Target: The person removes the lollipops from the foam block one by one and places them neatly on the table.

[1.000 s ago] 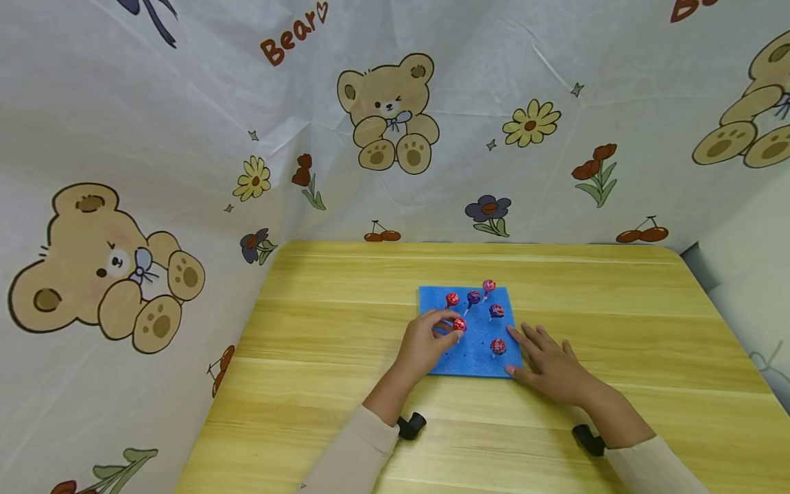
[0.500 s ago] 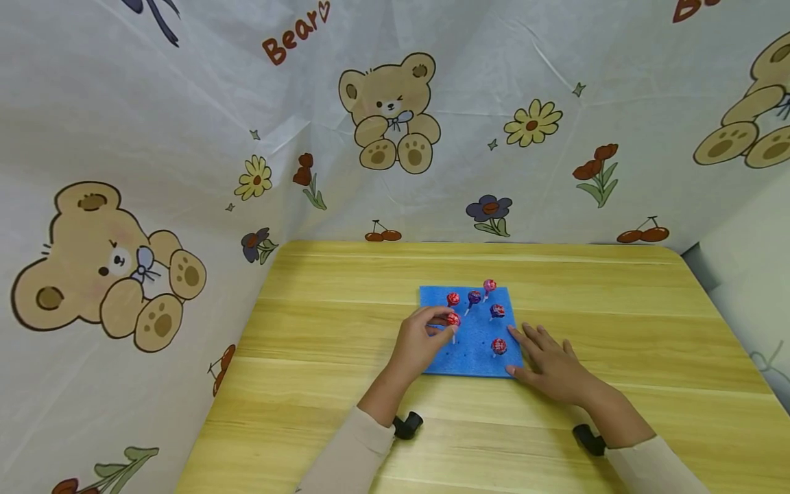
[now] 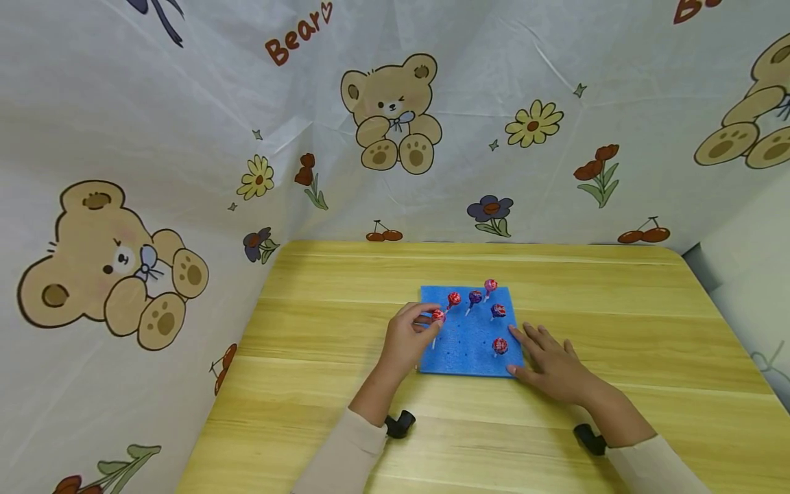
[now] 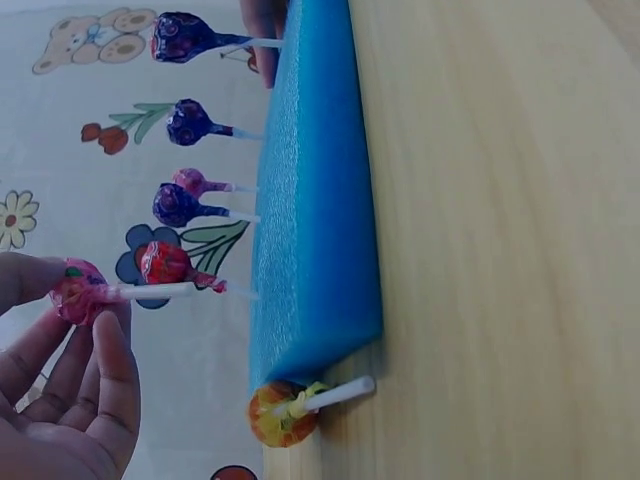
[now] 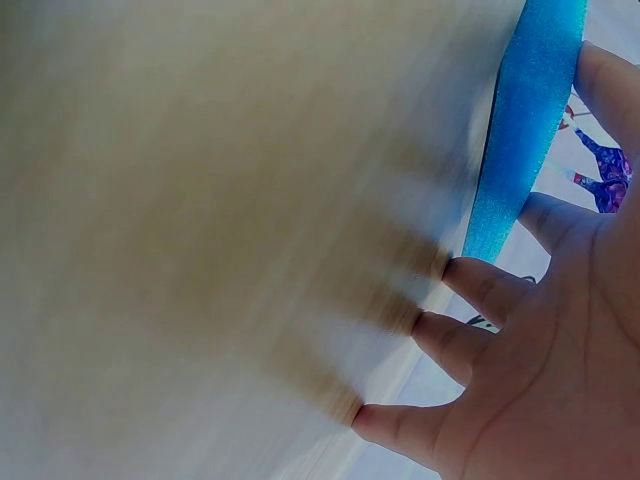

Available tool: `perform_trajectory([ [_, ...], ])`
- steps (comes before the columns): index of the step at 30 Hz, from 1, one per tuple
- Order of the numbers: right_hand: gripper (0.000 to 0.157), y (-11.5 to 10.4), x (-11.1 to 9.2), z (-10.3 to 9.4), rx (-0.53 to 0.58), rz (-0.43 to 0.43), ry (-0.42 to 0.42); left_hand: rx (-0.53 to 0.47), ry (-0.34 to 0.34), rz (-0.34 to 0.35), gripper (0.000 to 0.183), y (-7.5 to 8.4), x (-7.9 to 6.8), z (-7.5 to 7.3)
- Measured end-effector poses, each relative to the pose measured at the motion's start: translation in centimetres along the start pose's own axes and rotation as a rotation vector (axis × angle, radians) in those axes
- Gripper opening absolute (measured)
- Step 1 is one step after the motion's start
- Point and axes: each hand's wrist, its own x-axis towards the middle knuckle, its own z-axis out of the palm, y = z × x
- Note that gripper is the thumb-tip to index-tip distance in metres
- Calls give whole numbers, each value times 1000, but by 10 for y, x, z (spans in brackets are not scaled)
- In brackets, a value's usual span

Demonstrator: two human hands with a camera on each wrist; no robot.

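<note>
Lollipop pinched by left hand shifts toward nine o'clock; spread right hand touches foam. Carrying, apparently; steadiness needed next.

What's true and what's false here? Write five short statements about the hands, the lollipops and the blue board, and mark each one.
1. The left hand pinches a pink-red lollipop by its wrapped head. True.
2. That lollipop's stick is planted in the blue board. False: its end is free, clear of the board.
3. Five other lollipops stand in the board. True.
4. The right hand grips a lollipop. False: it holds none; its fingers rest against the board and the table.
5. A yellow-orange lollipop lies beside the board. True.
</note>
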Motion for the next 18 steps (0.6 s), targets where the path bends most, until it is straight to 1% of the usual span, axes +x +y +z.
perform_trajectory([
  [4,80,0,0,0,0,-2,2,-5,46,-4,25,-6,1,-5],
  [7,80,1,0,1,-2,-3,2,-3,64,-16,25,-10,1,-9],
  [13,80,1,1,1,-4,-2,1,-3,80,-58,28,-17,1,-19],
  [18,81,1,0,0,-2,-1,0,-12,68,-101,31,-22,1,-27],
])
